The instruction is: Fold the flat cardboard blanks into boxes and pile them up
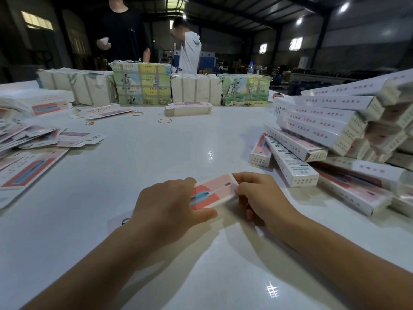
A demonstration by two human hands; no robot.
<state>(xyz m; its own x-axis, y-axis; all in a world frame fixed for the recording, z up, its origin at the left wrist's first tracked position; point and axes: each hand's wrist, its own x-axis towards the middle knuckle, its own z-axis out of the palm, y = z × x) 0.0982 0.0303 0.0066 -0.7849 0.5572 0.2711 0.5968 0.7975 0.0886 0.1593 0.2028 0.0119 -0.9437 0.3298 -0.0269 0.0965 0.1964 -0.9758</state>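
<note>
Dim warehouse, roof lamps lit; white glossy table (156, 153) fills the view. Two people stand at the far edge, 12 o'clock, behind a row of strapped bundles (143, 82).

Blank (213, 193), pink and blue print, sits just past centre toward 6 o'clock, low over the table, tilted with its right end higher. Left hand (169, 204) covers its left end: fingers curled over the top edge, thumb lying along the near edge, gripping. Right hand (259, 195) meets its right end: fingers bent round that end, pinching; fingertips hidden behind the card. The blank spans the gap between both hands, its middle showing.

Folded boxes (330, 121) piled at 2–3 o'clock, long white ones stacked aslant, a few slid off at the pile's foot. Loose flat blanks (33, 137) spread at 9 o'clock. Small banded stack (188, 109) at 12 o'clock, with rubber bands (165, 121) lying near it.
</note>
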